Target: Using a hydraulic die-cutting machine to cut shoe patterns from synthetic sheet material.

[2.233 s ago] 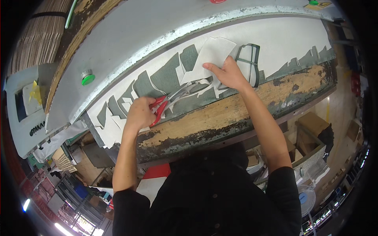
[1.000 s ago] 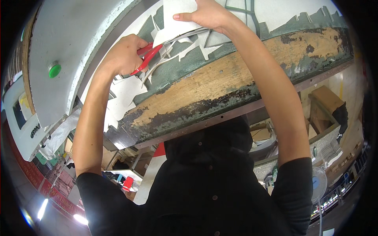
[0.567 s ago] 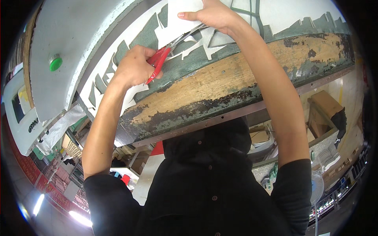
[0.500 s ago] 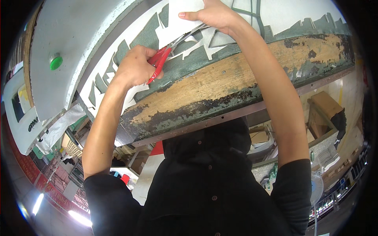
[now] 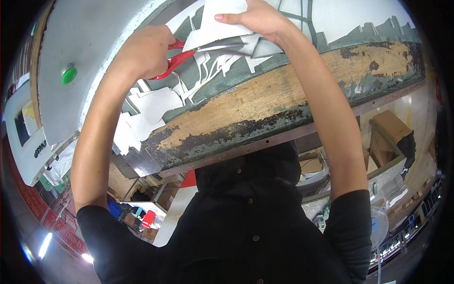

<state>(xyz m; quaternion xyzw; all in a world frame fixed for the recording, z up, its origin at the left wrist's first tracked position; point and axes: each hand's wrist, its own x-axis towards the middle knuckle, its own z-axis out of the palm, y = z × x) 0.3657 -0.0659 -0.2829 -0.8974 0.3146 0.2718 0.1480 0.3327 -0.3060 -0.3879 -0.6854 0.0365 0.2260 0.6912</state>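
My left hand [image 5: 142, 53] is closed around the handles of red-handled scissors [image 5: 176, 62]. Their metal blades point right, just under the lower edge of a white sheet piece [image 5: 218, 22]. That piece is held in my right hand [image 5: 259, 20], the thumb lying on its face; the other fingers are mostly hidden. Cut white scraps [image 5: 152, 105] with jagged outlines and thin strips lie below my left hand, on a dark green work surface [image 5: 208, 89]. Dark metal strips [image 5: 309, 23] forming an angular outline rest beside my right wrist.
A worn wooden edge [image 5: 265, 97] with peeling dark paint runs along the near side. At left stands a large grey machine panel with a green button [image 5: 69, 75]. More white sheet [image 5: 338, 21] lies at far right. A cardboard box [image 5: 391, 126] and a fan [image 5: 378, 227] are lower right.
My left hand has moved up and left with the scissors, whose blades now lie flatter. The white scraps at left have shifted toward the near edge. My right hand has barely moved.
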